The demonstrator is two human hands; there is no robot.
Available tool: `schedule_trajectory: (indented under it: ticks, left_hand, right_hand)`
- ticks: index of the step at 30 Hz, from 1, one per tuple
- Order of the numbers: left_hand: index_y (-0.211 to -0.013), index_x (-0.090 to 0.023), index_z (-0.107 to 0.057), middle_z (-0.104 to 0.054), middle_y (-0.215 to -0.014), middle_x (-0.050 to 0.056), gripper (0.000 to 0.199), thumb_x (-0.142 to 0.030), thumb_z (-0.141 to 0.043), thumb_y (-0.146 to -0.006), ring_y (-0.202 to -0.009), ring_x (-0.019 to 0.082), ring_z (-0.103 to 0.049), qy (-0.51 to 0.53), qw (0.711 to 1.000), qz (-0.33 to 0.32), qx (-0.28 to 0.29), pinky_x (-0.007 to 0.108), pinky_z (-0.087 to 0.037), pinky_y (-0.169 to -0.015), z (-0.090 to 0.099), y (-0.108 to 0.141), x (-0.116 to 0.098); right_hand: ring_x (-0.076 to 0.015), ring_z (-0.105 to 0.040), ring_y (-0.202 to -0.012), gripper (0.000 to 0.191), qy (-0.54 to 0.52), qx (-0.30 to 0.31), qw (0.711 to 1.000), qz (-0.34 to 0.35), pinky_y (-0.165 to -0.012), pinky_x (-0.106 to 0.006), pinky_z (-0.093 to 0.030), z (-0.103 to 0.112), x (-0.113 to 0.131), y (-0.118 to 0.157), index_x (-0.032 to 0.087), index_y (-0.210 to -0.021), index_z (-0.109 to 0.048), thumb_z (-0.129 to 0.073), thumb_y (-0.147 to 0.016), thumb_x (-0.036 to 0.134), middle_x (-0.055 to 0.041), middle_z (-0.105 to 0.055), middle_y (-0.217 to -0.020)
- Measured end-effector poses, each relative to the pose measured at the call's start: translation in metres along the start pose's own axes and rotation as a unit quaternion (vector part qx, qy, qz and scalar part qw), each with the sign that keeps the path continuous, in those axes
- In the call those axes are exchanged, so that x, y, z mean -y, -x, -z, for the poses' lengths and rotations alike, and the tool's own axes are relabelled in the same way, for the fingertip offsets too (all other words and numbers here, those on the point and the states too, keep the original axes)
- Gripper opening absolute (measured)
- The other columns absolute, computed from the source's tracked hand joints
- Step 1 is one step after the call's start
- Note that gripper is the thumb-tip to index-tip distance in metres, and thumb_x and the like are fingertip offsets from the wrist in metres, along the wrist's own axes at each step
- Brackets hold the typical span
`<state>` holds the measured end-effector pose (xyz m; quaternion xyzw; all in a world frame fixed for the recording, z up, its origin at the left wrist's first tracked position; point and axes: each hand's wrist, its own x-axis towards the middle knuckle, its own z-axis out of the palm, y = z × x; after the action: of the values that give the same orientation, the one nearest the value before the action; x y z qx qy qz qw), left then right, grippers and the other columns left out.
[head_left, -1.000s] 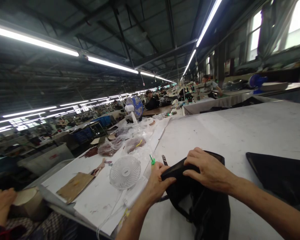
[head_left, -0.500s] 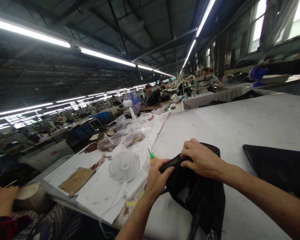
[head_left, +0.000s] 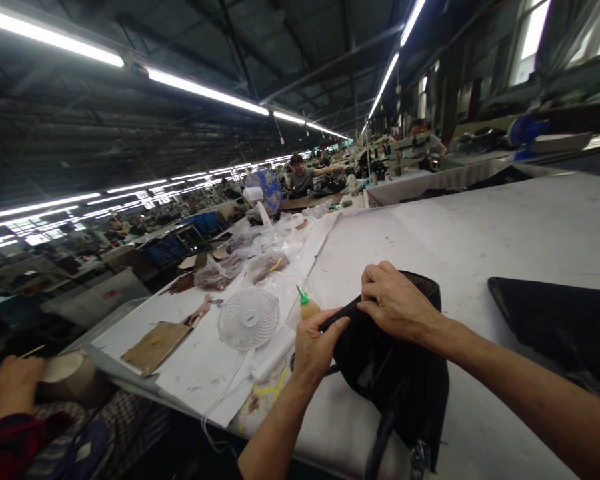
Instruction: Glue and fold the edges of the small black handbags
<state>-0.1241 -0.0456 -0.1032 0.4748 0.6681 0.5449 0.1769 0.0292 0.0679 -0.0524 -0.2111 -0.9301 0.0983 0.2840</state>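
A black bag [head_left: 415,380] with a dark handle [head_left: 380,433] stands on the white table in front of me. My left hand [head_left: 317,340] pinches the left end of its top edge between thumb and fingers. Further along the same edge, my right hand [head_left: 395,300] is closed, fingers over the rim and thumb below. Just beyond my left hand is a glue bottle [head_left: 309,308] with a green nozzle cap. Another black piece [head_left: 555,333] lies on the table to the right, beneath and beyond my right forearm.
Left of my hands lies a small white fan [head_left: 249,319] with a cable. Behind it are plastic bags [head_left: 265,267] of brown strips and a cardboard piece [head_left: 155,347]. A co-worker's hand [head_left: 17,383] holds a thin stick at far left. A blue fan [head_left: 264,193] stands further back.
Both hands keep their hold on the bag's edge; the right thumb has shifted slightly and the rim is pressed more closed. The view has tilted a little. A distant person has stretched out an arm.
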Motion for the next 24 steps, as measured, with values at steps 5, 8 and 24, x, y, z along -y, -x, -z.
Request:
schedule_trajectory:
  ticks: [5,8,24]
  left_hand:
    - [-0.096,-0.018,-0.077,-0.076,-0.085,0.002,0.024,-0.033,-0.069,-0.079,-0.079,0.019,-0.069,0.008,1.0,0.004,-0.013,0.027,-0.054,-0.072,-0.003,0.0,0.001]
    - [-0.096,-0.018,-0.077,-0.076,-0.085,0.003,0.024,-0.033,-0.068,-0.08,-0.079,0.019,-0.069,0.01,1.0,0.005,-0.026,0.028,-0.055,-0.073,-0.005,0.002,0.001]
    - [-0.082,-0.02,-0.075,-0.073,-0.073,0.001,0.019,-0.038,-0.068,-0.08,-0.069,0.017,-0.066,-0.106,0.988,-0.079,-0.083,0.027,-0.052,-0.069,-0.012,-0.001,0.006]
  right_hand:
    - [-0.0232,-0.048,-0.091,0.025,0.017,-0.002,1.0,0.0,-0.082,-0.037,-0.045,-0.003,0.001,0.0,0.02,-0.061,-0.063,-0.061,-0.085,0.021,-0.0074,-0.06,-0.087]
    - [-0.0235,-0.048,-0.091,0.025,0.031,-0.009,0.999,0.006,-0.082,-0.038,-0.045,-0.004,0.001,0.0,0.019,-0.061,-0.063,-0.06,-0.086,0.021,-0.0079,-0.059,-0.088]
    - [-0.0255,-0.048,-0.097,0.017,0.037,0.082,0.996,-0.013,-0.078,-0.041,-0.034,0.021,-0.029,-0.001,0.022,-0.064,-0.068,-0.066,-0.081,0.02,-0.0043,-0.063,-0.09]
